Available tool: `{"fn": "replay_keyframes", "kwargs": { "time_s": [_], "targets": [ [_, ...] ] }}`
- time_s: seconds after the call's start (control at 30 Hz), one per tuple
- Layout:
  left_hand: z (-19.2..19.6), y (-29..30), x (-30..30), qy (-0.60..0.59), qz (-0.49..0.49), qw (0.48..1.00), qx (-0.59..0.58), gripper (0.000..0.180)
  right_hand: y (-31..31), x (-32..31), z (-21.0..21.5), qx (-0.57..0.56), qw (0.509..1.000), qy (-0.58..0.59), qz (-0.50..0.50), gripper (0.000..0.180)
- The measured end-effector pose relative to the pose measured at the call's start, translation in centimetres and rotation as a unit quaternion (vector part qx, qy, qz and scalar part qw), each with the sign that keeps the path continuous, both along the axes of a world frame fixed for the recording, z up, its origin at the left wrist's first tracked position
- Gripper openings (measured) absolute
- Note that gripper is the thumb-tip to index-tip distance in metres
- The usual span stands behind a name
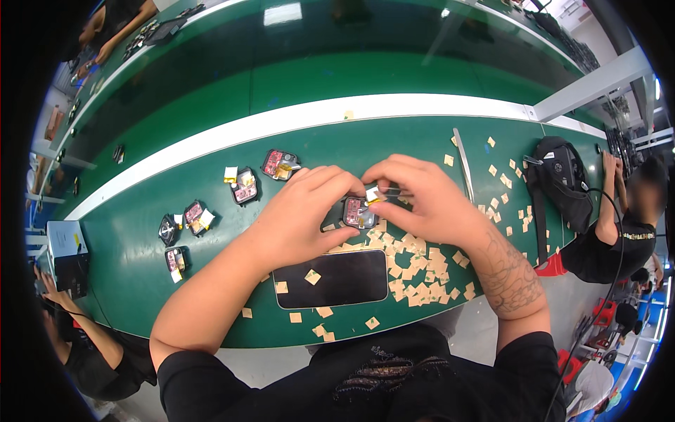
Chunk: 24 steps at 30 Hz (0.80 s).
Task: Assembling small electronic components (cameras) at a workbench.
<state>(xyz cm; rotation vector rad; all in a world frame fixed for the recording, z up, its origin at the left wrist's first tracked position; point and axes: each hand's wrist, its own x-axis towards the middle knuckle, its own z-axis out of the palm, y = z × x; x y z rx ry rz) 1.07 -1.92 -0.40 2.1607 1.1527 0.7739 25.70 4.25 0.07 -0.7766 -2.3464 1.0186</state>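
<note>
Near the middle of the green bench, my left hand [316, 204] is closed around a small black device housing [361, 215] with a circuit board in it, thumb and index finger at its edges. Over the housing's upper edge sits a small white battery pack with yellow tape [373, 195]. My right hand [420, 200] pinches thin metal tweezers [399, 193], and its thumb and fingertips are close to the battery pack. Part of the housing is hidden behind my fingers. Below my hands lies a black phone-like slab [337, 280] with small tan squares on it.
Many tan squares [422, 271] are scattered at right. Several open housings [245, 186] lie at left. A metal strip [464, 165], a black bag [559, 176] and a white-and-black box [67, 243] stand further out. Co-workers [622, 232] sit at both sides. A white rail [422, 105] borders the bench.
</note>
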Motion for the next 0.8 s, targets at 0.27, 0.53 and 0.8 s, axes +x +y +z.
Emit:
{"fn": "replay_keyframes", "kwargs": {
  "time_s": [0.27,0.53,0.8],
  "targets": [
    [0.0,0.0,0.1,0.003,0.002,1.000,-0.009,0.042,-0.1,0.1,1.3,-0.170,0.985,-0.019,-0.020,0.023],
    [-0.6,-0.2,0.4,0.014,0.029,0.998,0.055,0.033,0.7,0.5,0.2,-0.100,0.994,0.043,0.003,0.026],
    [-0.4,-0.6,0.4,0.053,0.032,0.996,0.071,0.029,1.1,1.1,1.8,-0.103,0.994,-0.018,0.024,0.027]
  ]
}}
